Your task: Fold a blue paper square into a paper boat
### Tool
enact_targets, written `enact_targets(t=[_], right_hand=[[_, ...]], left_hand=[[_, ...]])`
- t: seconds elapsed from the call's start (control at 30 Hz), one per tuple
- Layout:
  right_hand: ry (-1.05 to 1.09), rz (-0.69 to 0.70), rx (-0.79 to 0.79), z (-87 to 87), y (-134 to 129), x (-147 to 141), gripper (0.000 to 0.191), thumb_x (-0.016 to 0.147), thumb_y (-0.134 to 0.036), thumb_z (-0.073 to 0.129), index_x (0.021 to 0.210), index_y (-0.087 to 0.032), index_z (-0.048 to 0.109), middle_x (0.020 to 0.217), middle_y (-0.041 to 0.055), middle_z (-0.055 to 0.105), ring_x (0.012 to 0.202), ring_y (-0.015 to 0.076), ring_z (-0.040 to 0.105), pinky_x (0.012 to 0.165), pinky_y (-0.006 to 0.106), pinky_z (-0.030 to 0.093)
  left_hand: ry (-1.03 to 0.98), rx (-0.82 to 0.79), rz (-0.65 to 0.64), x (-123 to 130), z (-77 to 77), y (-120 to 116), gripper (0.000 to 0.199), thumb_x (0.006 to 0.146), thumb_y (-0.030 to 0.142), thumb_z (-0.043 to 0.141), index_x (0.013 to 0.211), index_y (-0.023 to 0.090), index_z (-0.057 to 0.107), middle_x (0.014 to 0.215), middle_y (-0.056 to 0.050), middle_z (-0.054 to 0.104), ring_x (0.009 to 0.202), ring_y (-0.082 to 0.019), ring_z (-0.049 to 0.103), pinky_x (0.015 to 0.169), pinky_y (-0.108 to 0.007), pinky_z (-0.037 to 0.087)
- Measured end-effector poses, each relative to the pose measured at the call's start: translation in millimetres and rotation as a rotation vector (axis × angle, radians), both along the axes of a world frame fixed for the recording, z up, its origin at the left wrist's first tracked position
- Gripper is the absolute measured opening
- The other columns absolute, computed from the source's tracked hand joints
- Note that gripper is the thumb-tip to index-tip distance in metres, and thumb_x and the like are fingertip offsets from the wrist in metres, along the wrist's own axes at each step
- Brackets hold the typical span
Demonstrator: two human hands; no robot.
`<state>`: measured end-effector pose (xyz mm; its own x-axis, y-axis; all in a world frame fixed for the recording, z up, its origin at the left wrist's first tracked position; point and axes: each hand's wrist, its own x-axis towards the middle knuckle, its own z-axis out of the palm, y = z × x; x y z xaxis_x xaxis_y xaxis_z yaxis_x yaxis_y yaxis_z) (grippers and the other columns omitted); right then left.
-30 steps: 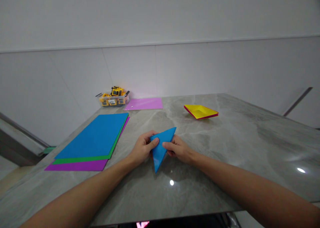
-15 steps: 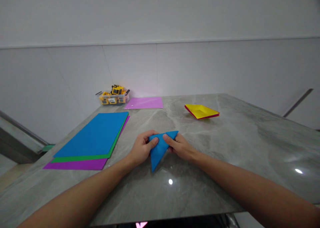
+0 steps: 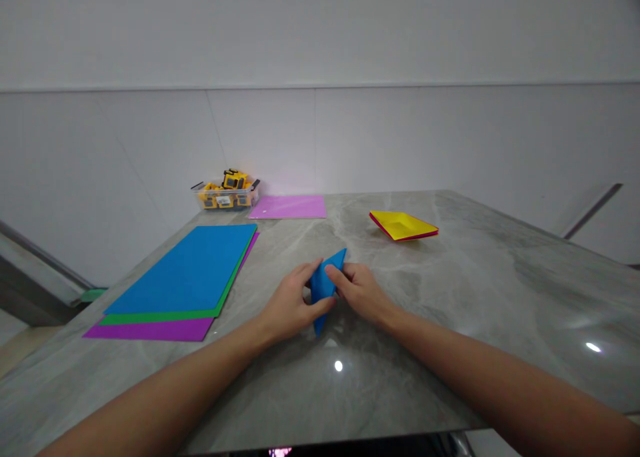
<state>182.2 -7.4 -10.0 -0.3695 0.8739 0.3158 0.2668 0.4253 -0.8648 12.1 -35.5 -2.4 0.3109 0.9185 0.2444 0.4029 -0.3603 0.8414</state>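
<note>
Your left hand [image 3: 293,301] and right hand [image 3: 361,289] pinch the folded blue paper [image 3: 323,286] at twelve o'clock, from both sides, apparently to keep creases tight; a yellow paper [image 3: 401,225] lies at one o'clock.

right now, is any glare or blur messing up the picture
In the head view, two glare spots shine off the glossy table, one below the blue paper, the other far right; in that same head view, the blue paper shows no heavy blur, but the box label is too small to read.
</note>
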Motion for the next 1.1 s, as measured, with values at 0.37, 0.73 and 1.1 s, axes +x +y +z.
enact_targets(t=[0.37,0.73,1.1], right_hand=[[0.087,0.026,-0.009,2.8,-4,-1,0.031,0.084,-0.030,0.062,0.111,-0.020,0.053,0.105,0.0079,0.065,0.088,0.0195,0.066,0.061,0.027,0.053],[0.107,0.078,-0.054,3.3,-1,0,0.043,0.081,-0.026,0.065,0.122,-0.019,0.057,0.105,0.0091,0.070,0.088,0.0209,0.069,0.066,0.031,0.058],[0.084,0.062,0.002,5.3,4,2,0.043,0.076,-0.019,0.063,0.119,-0.017,0.063,0.101,0.0072,0.072,0.079,0.0176,0.070,0.067,0.030,0.058]], left_hand=[[-0.424,-0.390,-0.192,-3,1.3,6,0.069,0.076,0.028,0.073,0.139,0.020,0.046,0.131,-0.014,0.058,0.092,-0.025,0.067,0.064,-0.028,0.058],[-0.455,-0.414,-0.207,-4,-4.0,10,0.066,0.073,0.015,0.065,0.137,0.023,0.051,0.123,-0.009,0.065,0.084,-0.021,0.068,0.064,-0.027,0.056],[-0.595,-0.506,-0.130,-6,-5.2,14,0.059,0.059,0.011,0.056,0.116,0.015,0.068,0.080,-0.006,0.073,0.055,-0.014,0.059,0.048,-0.022,0.046]])
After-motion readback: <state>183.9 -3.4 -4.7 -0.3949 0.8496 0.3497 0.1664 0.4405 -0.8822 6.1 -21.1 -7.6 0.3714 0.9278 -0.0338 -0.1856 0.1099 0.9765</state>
